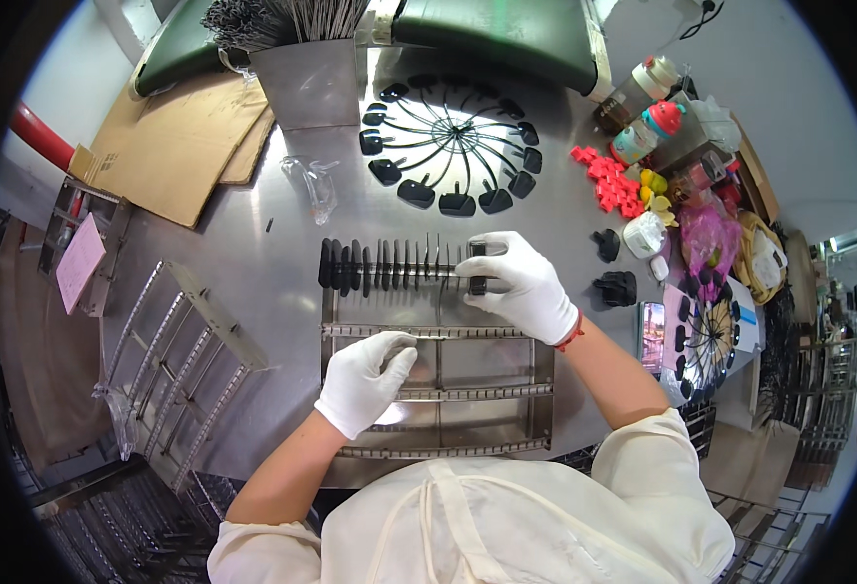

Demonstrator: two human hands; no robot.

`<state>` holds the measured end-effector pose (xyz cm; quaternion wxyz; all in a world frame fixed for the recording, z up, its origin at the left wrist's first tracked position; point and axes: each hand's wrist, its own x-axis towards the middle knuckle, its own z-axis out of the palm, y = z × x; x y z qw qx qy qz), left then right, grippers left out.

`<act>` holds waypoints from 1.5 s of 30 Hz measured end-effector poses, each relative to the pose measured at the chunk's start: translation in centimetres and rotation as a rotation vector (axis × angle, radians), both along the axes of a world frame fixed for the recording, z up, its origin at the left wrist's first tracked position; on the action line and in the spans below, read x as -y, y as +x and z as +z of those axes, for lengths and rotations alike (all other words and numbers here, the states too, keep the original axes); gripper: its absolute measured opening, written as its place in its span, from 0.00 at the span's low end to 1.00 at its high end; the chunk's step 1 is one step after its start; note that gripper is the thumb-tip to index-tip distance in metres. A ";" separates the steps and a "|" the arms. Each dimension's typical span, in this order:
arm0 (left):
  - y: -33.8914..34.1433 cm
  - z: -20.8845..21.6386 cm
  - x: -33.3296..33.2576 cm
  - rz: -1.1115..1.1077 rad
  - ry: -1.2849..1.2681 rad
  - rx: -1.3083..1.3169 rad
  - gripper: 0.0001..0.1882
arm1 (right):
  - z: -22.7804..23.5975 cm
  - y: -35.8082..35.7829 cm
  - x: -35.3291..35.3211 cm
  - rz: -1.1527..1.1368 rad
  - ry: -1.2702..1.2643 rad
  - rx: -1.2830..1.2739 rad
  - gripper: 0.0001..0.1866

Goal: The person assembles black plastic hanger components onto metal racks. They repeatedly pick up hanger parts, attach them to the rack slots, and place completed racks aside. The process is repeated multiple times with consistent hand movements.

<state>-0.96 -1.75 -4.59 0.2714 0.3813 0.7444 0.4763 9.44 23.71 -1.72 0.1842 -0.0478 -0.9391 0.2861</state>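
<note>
A metal rack [477, 393] with several notched bars lies on the steel table before me. Along its far bar stands a row of thin black plastic pieces [354, 268], upright and side by side. At the right end of that row, my white-gloved right hand [518, 282] is closed on a small black plastic piece [477, 251], held between thumb and fingers. My left hand [362, 382], also gloved, rests by the second bar with its fingers curled and thumb near the forefinger. Whatever it may pinch is hidden.
Beyond the rack lies a wheel-shaped moulding [458, 205] of black paddle-like pieces on thin runners. A metal bin [309, 88] holds wire rods. Cardboard [170, 146] and another rack [216, 310] lie left. Bottles [647, 134], red plastic pieces [608, 180] and a phone [651, 336] sit right.
</note>
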 end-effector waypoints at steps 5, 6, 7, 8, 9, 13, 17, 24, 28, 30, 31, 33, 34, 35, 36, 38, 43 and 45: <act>0.0 -0.3 -0.1 0.030 0.051 0.009 0.09 | -0.2 2.0 -1.5 -0.021 -0.072 0.013 0.25; 0.0 -0.4 -0.1 0.031 0.048 0.008 0.09 | -0.3 2.5 -1.8 -0.018 -0.067 0.010 0.26; 0.0 -0.5 0.0 0.031 0.048 0.011 0.09 | -0.3 2.9 -2.2 -0.015 -0.062 0.007 0.27; 0.0 -0.5 -0.1 0.030 0.044 0.029 0.09 | -0.3 3.4 -2.6 -0.012 -0.057 0.004 0.27; 0.0 -0.4 0.0 0.030 0.038 0.046 0.09 | -0.3 3.8 -3.0 -0.016 -0.038 0.001 0.28; 0.1 -0.4 0.0 0.026 0.042 0.070 0.09 | -0.2 5.7 -4.5 -0.041 -0.008 0.006 0.30; -0.2 -0.9 0.1 0.001 0.011 0.058 0.09 | 0.4 7.6 -5.0 -0.143 0.017 0.189 0.33; -0.6 -0.5 0.2 0.004 0.034 0.155 0.10 | 0.5 8.5 -4.0 -0.206 0.415 0.267 0.43; -1.9 2.0 1.6 0.107 0.097 0.245 0.11 | 2.4 9.5 -1.7 -0.329 0.488 0.111 0.39; -3.6 2.6 2.8 0.206 0.163 0.249 0.12 | 3.5 10.8 1.2 -0.374 0.408 -0.016 0.35; -4.7 2.8 3.5 0.278 0.179 0.235 0.12 | 3.0 11.7 3.1 -0.296 0.370 -0.008 0.34; -7.5 3.4 4.4 0.390 0.214 0.188 0.11 | 1.9 13.1 8.0 -0.097 0.216 0.035 0.28; -9.1 4.1 4.2 0.456 0.232 0.180 0.10 | 1.8 13.2 10.4 0.028 0.110 0.068 0.25; -11.0 4.0 3.8 0.511 0.292 0.180 0.10 | 2.2 13.7 12.1 0.114 0.084 0.409 0.24; -13.2 4.3 3.2 0.563 0.310 0.112 0.10 | 2.6 13.9 12.8 0.195 0.066 0.746 0.23; -16.2 6.7 0.9 0.668 0.275 -0.072 0.13 | 3.3 14.0 12.2 0.122 -0.042 0.706 0.24; -24.9 10.0 -6.0 0.643 0.345 -0.474 0.20 | 10.0 12.9 11.0 -0.045 0.193 0.439 0.20; -25.3 14.2 -10.4 0.628 0.393 -0.492 0.23 | 9.9 13.5 10.9 -0.067 0.196 0.462 0.19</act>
